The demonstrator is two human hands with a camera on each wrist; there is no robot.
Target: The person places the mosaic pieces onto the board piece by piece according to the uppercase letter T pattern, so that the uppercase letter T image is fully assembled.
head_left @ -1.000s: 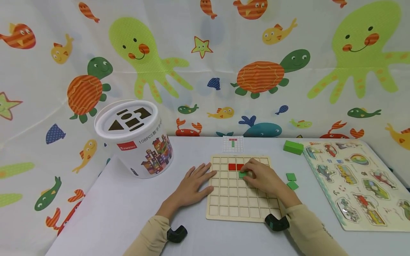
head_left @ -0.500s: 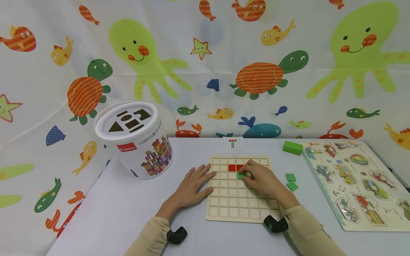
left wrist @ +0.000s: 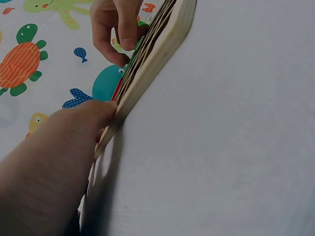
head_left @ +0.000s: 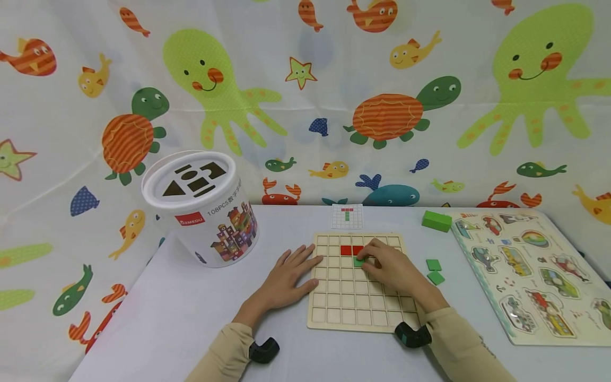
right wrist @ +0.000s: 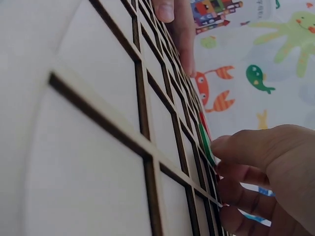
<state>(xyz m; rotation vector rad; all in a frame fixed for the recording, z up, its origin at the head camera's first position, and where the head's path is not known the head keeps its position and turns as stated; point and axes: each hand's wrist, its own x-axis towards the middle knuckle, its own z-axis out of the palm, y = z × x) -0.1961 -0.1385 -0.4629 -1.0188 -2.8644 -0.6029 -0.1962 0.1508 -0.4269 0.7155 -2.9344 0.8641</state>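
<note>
A wooden grid board [head_left: 341, 317] lies flat on the table. Two red square tiles [head_left: 346, 250] show side by side in an upper row; my fingers may hide more of that row. Just below the right one, my right hand [head_left: 393, 265] holds a green square tile [head_left: 358, 262] between thumb and fingers, seen edge-on as a green tile [right wrist: 206, 142] low against the grid in the right wrist view. With fingers spread, my left hand [head_left: 288, 278] rests at the board's left edge, its fingertips touching the rim.
Two loose green tiles [head_left: 433, 264] lie right of the board. Behind it is a small pattern card [head_left: 347, 216]. A green block [head_left: 436, 220] and a picture puzzle board [head_left: 530, 276] are at the right, a white bucket [head_left: 200, 212] at the left.
The green tile and my right fingertips have shifted slightly left, and the tile sits squarer under the red ones. My left hand stays in place.
</note>
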